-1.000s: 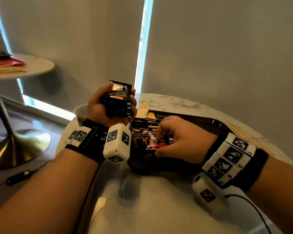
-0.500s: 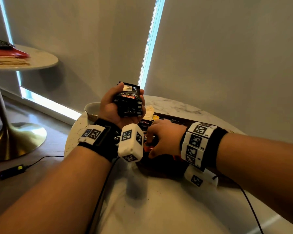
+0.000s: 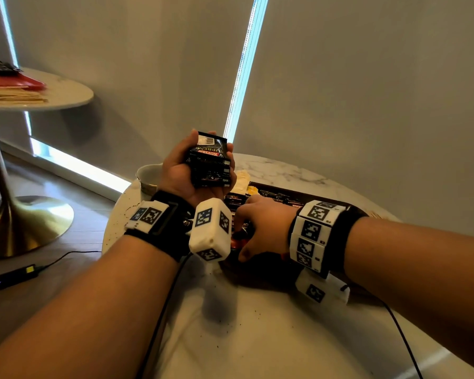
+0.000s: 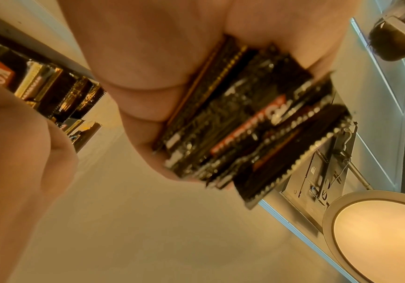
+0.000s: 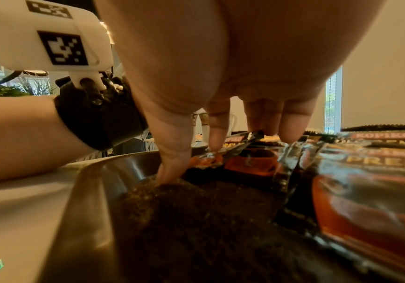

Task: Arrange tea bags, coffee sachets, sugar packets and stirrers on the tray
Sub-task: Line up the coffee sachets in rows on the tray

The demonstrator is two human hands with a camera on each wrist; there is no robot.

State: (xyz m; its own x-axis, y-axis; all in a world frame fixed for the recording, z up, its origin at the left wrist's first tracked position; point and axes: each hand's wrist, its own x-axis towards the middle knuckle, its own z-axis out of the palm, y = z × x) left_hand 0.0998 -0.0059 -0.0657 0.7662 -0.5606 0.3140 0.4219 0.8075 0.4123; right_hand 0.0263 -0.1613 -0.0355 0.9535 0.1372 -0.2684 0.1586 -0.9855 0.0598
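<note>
We are holding a thick stack of glossy black coffee sachets [image 3: 210,164] in our left hand [image 3: 181,170], raised above the round white marble table [image 3: 257,337], thumb on one side and fingers wrapped round the other. The left wrist view is showing the stack [image 4: 245,122] fanning at its loose end, the outer sachets splaying away from the palm. We judge that to be the first risk: with so many slick packets in one grip, any loosening is likely to let the outer ones slide out onto the table.

Our right hand [image 3: 263,228] is reaching down into the near left corner of the dark rectangular tray [image 5: 94,181], fingertips [image 5: 217,141] pressing on a black and orange sachet [image 5: 245,159] while the thumb is digging beneath its edge. We are calling that a pinch just forming. The sachets already lying in the tray are overlapping, so lifting or nudging this one could drag its neighbours out of line.

Dark granules [image 5: 196,210], probably spilled coffee or tea, are heaped on the tray floor by the thumb, and specks are dotting the table; we could smear these further. A white cup [image 3: 148,176] is standing just beyond the left wrist, where a careless swing could knock it.
</note>
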